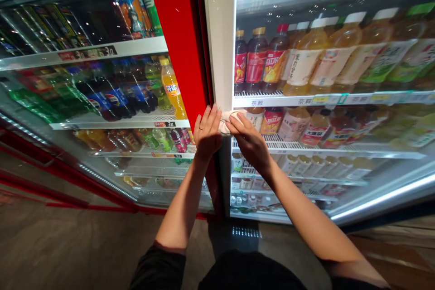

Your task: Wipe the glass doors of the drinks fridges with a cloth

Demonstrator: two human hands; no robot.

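A pale, crumpled cloth [228,119] is bunched against the white door frame [220,45] between two glass-fronted drinks coolers. My right hand [249,139] presses it there, fingers folded over its right side. Close by on the left, my left hand [208,132] lies with fingers stretched upward over the red frame [176,18] and the dark gap, a ring on one finger. Its fingertips reach the cloth's left edge; whether they grip any of it I cannot tell.
Behind the right glass, shelves hold bottled teas [302,61] with price strips. The left cooler contains cola bottles [108,99], orange drinks and a large orange can [124,2]. Grey floor [95,244] lies below, with wooden boards [397,253] at lower right.
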